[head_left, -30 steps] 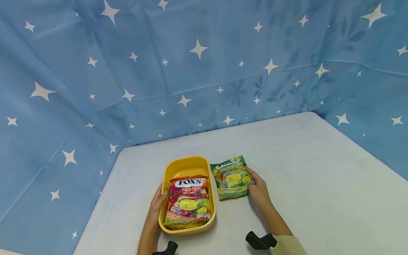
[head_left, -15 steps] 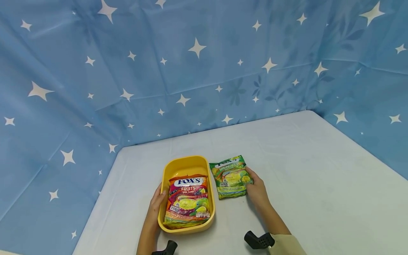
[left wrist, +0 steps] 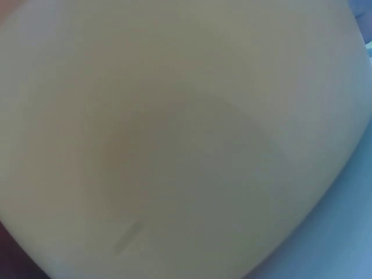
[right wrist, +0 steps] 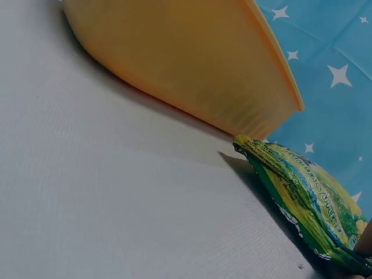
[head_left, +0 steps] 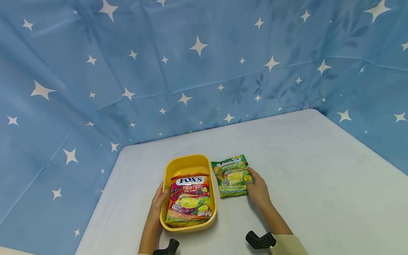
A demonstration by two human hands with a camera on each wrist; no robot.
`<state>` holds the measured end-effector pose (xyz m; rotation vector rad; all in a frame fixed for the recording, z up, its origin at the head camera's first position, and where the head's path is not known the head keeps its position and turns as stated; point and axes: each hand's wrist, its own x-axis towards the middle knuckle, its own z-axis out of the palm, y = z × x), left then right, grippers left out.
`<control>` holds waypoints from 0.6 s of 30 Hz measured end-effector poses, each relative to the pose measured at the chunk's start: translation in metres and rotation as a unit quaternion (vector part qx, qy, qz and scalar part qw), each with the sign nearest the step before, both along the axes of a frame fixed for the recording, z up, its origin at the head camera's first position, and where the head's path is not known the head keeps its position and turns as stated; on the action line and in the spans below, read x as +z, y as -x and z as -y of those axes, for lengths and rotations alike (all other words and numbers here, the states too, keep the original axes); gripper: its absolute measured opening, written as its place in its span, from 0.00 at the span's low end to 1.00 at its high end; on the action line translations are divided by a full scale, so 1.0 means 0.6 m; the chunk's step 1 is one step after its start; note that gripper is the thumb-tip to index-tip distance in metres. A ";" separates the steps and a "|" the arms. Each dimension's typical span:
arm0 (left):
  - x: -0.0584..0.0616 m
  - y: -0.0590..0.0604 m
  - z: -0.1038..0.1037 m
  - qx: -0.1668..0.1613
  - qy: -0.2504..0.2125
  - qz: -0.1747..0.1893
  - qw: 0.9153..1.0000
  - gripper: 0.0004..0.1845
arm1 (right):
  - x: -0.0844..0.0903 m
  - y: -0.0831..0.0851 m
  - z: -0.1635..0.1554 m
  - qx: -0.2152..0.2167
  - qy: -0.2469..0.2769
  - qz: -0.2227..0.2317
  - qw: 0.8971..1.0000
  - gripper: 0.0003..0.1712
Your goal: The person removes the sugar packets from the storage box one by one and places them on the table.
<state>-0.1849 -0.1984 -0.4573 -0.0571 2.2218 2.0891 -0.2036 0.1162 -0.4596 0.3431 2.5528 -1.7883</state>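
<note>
In the head view a yellow plastic tub (head_left: pixel 186 164) stands left of centre on the table. My left hand (head_left: pixel 157 203) grips its left wall, the thumb over the rim. A red and orange bag of Fox's fruit candy (head_left: pixel 190 202) lies face up inside, toward the near end. Just right of the tub is a green bag of Fox's spring tea candy (head_left: pixel 233 178). My right hand (head_left: pixel 259 189) pinches that bag by its right edge. The right wrist view shows the green bag's side, tilted above its shadow near the tub. A blurred pale surface fills most of the left wrist view.
A white cloth covers the table (head_left: pixel 306 170). Behind it and along the sides hangs a blue curtain (head_left: pixel 159 78) with white stars. Black camera mounts (head_left: pixel 260 241) sit at both wrists.
Both hands, the tub and the bags keep nearly the same places. Only a slight shift of the whole head view shows.
</note>
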 end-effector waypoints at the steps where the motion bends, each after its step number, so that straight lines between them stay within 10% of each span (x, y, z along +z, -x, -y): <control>1: 0.000 0.000 0.000 0.001 0.001 0.000 1.000 0.31 | 0.000 -0.001 -0.001 0.003 -0.006 -0.002 1.000 0.36; 18: -0.003 -0.001 -0.003 0.019 0.014 0.006 1.000 0.31 | 0.007 -0.003 0.002 0.013 -0.088 -0.039 0.995 0.34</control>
